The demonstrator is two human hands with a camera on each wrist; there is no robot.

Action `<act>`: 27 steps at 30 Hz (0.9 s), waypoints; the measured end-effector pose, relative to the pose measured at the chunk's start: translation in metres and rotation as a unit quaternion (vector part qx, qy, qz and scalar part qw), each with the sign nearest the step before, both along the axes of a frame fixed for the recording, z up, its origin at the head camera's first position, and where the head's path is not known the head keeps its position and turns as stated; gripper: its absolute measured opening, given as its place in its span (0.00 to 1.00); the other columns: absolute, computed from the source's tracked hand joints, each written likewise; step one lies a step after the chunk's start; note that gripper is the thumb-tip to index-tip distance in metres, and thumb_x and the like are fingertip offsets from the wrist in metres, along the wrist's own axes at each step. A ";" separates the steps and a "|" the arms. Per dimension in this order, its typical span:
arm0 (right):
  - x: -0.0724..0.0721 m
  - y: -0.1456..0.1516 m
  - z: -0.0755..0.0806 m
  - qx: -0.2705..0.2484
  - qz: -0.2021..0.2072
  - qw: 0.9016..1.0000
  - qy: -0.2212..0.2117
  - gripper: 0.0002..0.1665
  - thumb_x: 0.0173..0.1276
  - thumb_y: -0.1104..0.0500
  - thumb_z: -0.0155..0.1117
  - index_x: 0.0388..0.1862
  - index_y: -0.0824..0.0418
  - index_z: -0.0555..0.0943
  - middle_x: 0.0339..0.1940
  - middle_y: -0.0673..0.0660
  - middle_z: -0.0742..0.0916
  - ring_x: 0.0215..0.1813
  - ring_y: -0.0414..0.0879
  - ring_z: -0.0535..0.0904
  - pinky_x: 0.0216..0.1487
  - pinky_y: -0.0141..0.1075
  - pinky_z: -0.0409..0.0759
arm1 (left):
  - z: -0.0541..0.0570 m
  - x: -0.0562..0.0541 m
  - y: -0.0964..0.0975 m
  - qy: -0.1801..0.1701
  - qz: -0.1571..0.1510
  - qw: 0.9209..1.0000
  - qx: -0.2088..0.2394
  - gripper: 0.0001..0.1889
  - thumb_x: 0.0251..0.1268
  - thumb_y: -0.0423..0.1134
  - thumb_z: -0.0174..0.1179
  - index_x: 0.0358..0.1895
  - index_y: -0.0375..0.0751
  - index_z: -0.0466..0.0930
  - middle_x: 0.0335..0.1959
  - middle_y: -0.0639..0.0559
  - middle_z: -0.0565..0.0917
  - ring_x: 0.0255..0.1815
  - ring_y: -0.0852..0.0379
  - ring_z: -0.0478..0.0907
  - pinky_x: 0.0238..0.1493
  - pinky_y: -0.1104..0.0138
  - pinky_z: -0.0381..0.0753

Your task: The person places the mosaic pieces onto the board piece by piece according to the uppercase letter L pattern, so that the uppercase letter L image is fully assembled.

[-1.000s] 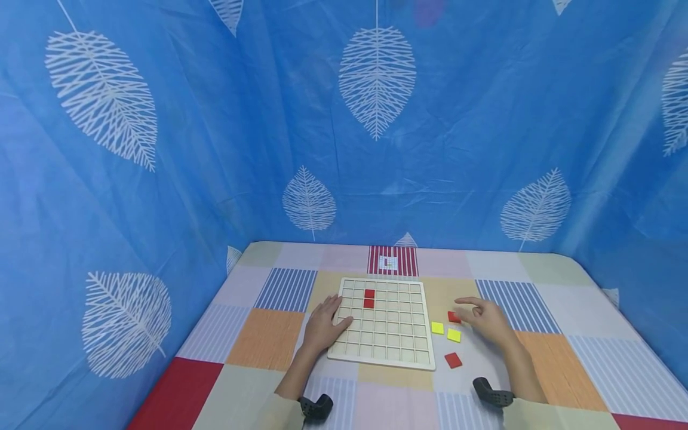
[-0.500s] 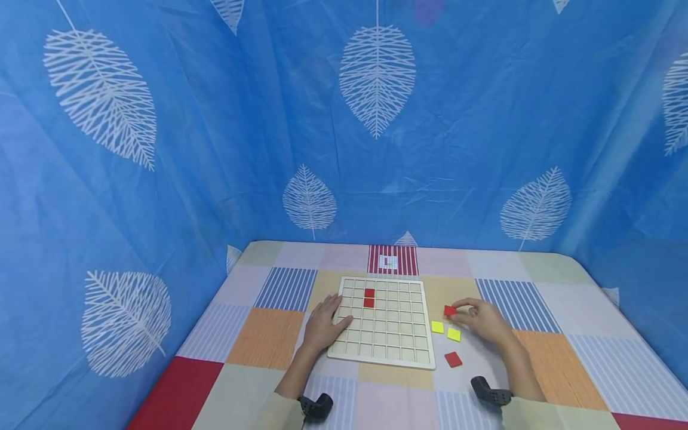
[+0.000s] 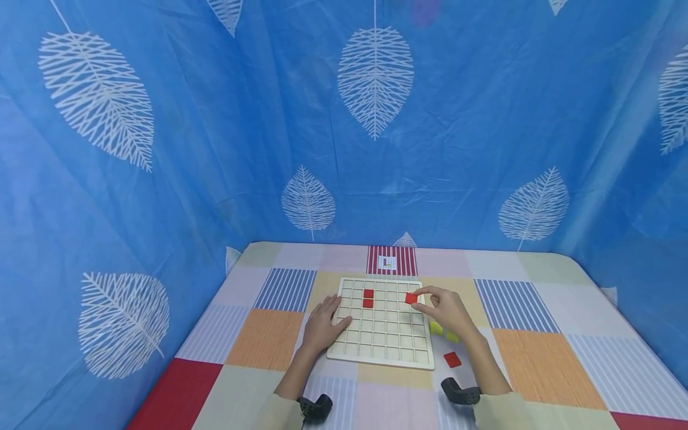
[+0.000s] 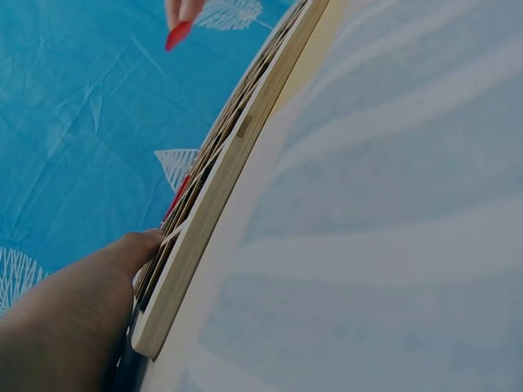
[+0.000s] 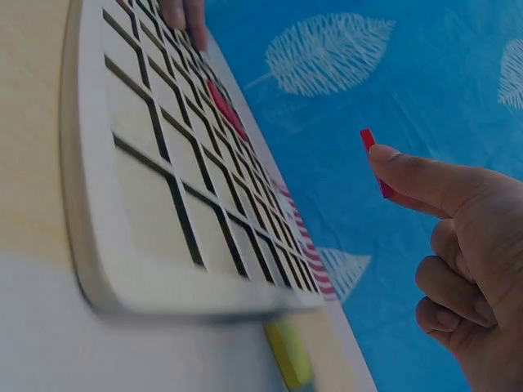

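A pale wooden grid board [image 3: 387, 334] lies on the patchwork cloth. My left hand [image 3: 322, 325] rests on its left edge, fingers spread and thumb over the squares. Two red square tiles [image 3: 368, 298] sit one below the other in the upper part of the grid. Between thumb and forefinger my right hand [image 3: 447, 307] pinches another red tile [image 3: 411, 298]. In the right wrist view that held tile [image 5: 375, 163] is raised off the board, the other fingers curled into the palm. The left wrist view shows my left thumb [image 4: 143, 245] over the board's edge.
Right of the board lie two yellow tiles [image 3: 436, 328], partly behind my right hand, and a red tile [image 3: 452, 359]. A small printed grid card [image 3: 387, 263] lies beyond the board on the striped patch. Blue leaf-patterned cloth [image 3: 430, 149] walls the table at the back and sides.
My right hand has picked up a red tile from beside the yellow ones and moved left with it over the board's right part. The left hand has stayed in place.
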State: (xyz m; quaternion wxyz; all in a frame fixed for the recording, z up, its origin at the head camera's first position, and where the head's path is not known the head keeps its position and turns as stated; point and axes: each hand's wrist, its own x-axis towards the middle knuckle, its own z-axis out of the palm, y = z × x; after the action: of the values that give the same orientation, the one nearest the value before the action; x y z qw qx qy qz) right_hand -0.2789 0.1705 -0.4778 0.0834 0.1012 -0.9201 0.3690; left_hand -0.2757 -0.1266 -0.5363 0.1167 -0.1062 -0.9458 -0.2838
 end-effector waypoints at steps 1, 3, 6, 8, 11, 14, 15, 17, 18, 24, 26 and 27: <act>0.000 -0.005 0.000 0.001 0.003 1.000 0.001 0.20 0.53 0.51 0.73 0.44 0.56 0.83 0.11 0.48 0.61 0.16 0.41 0.53 0.14 0.30 0.52 | 0.000 0.000 0.000 -0.003 0.001 1.000 -0.001 0.34 0.58 0.56 0.58 0.63 0.38 0.69 0.64 0.43 0.69 0.67 0.46 0.60 0.67 0.54 0.57; -0.002 -0.016 -0.001 0.001 0.013 1.000 0.004 0.20 0.52 0.51 0.73 0.44 0.56 0.83 0.11 0.48 0.61 0.16 0.41 0.54 0.15 0.30 0.52 | 0.000 0.000 -0.001 -0.006 0.000 1.000 -0.001 0.34 0.58 0.57 0.58 0.63 0.38 0.69 0.64 0.43 0.69 0.68 0.46 0.60 0.67 0.54 0.57; -0.005 -0.030 -0.004 0.006 0.029 0.999 0.011 0.19 0.52 0.49 0.73 0.43 0.55 0.84 0.11 0.46 0.61 0.16 0.39 0.53 0.15 0.30 0.52 | 0.001 0.001 -0.001 -0.011 0.001 1.000 0.002 0.34 0.58 0.57 0.58 0.63 0.38 0.69 0.64 0.44 0.68 0.68 0.47 0.59 0.68 0.55 0.56; -0.007 -0.039 -0.006 0.013 0.041 0.999 0.017 0.19 0.52 0.49 0.72 0.42 0.54 0.84 0.10 0.45 0.60 0.16 0.38 0.52 0.15 0.29 0.51 | 0.001 0.001 -0.001 -0.012 0.001 1.000 0.003 0.34 0.58 0.57 0.58 0.63 0.38 0.69 0.64 0.44 0.68 0.68 0.47 0.59 0.68 0.55 0.56; -0.008 -0.051 -0.010 0.028 0.053 0.998 0.026 0.18 0.53 0.48 0.71 0.42 0.53 0.84 0.10 0.44 0.59 0.15 0.37 0.50 0.15 0.29 0.48 | 0.002 0.000 -0.001 -0.009 -0.001 1.000 0.002 0.34 0.58 0.56 0.57 0.63 0.38 0.69 0.64 0.44 0.68 0.68 0.47 0.59 0.68 0.55 0.56; -0.008 -0.061 -0.016 0.043 0.068 0.996 0.034 0.17 0.54 0.48 0.71 0.40 0.53 0.84 0.09 0.44 0.59 0.16 0.37 0.50 0.15 0.29 0.48 | 0.001 0.001 -0.001 -0.009 -0.004 1.000 0.000 0.34 0.59 0.57 0.57 0.63 0.38 0.68 0.65 0.43 0.68 0.68 0.47 0.59 0.68 0.55 0.56; -0.007 -0.064 -0.017 0.047 0.073 0.996 0.036 0.16 0.54 0.49 0.71 0.40 0.53 0.84 0.10 0.44 0.59 0.16 0.37 0.50 0.15 0.29 0.48 | 0.001 0.001 -0.001 -0.009 -0.005 1.000 0.000 0.34 0.59 0.56 0.57 0.63 0.38 0.68 0.64 0.43 0.68 0.68 0.47 0.59 0.68 0.55 0.56; -0.007 -0.069 -0.021 0.059 0.078 0.994 0.038 0.15 0.53 0.49 0.71 0.39 0.52 0.85 0.10 0.43 0.59 0.16 0.37 0.50 0.15 0.29 0.48 | 0.001 0.001 -0.001 -0.012 -0.006 1.000 0.001 0.34 0.59 0.56 0.57 0.63 0.38 0.68 0.65 0.43 0.68 0.68 0.47 0.59 0.68 0.55 0.56; -0.007 -0.072 -0.023 0.063 0.080 0.994 0.039 0.15 0.53 0.49 0.71 0.39 0.53 0.85 0.10 0.43 0.59 0.16 0.37 0.50 0.15 0.29 0.48 | 0.001 0.001 -0.001 -0.014 -0.007 1.000 0.002 0.34 0.59 0.56 0.57 0.63 0.38 0.68 0.65 0.43 0.68 0.68 0.47 0.59 0.68 0.55 0.56; -0.006 -0.082 -0.026 0.081 0.077 0.993 0.030 0.15 0.53 0.50 0.72 0.39 0.54 0.85 0.10 0.43 0.65 0.17 0.36 0.57 0.15 0.30 0.55 | 0.002 0.001 -0.001 -0.016 -0.007 1.000 -0.002 0.34 0.59 0.57 0.57 0.64 0.38 0.68 0.65 0.44 0.68 0.68 0.47 0.59 0.67 0.54 0.57; -0.006 -0.084 -0.025 0.083 0.076 0.993 0.030 0.16 0.53 0.51 0.72 0.40 0.54 0.85 0.09 0.43 0.68 0.18 0.37 0.59 0.17 0.30 0.59 | 0.003 0.001 -0.001 -0.014 -0.005 1.000 -0.002 0.34 0.59 0.57 0.57 0.63 0.39 0.68 0.65 0.44 0.68 0.68 0.47 0.59 0.67 0.54 0.57; -0.006 -0.085 -0.025 0.086 0.075 0.993 0.031 0.16 0.53 0.51 0.71 0.40 0.54 0.85 0.10 0.43 0.69 0.18 0.37 0.60 0.17 0.30 0.60 | 0.003 0.001 -0.001 -0.012 -0.005 1.000 -0.003 0.34 0.59 0.56 0.57 0.63 0.38 0.68 0.64 0.44 0.68 0.68 0.47 0.60 0.67 0.53 0.58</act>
State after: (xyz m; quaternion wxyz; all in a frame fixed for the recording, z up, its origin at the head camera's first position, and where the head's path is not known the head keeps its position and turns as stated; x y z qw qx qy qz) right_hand -0.2847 0.0851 -0.5031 0.0749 0.1877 -0.9352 0.2907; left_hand -0.2749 -0.1277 -0.5331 0.1032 -0.1077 -0.9475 -0.2828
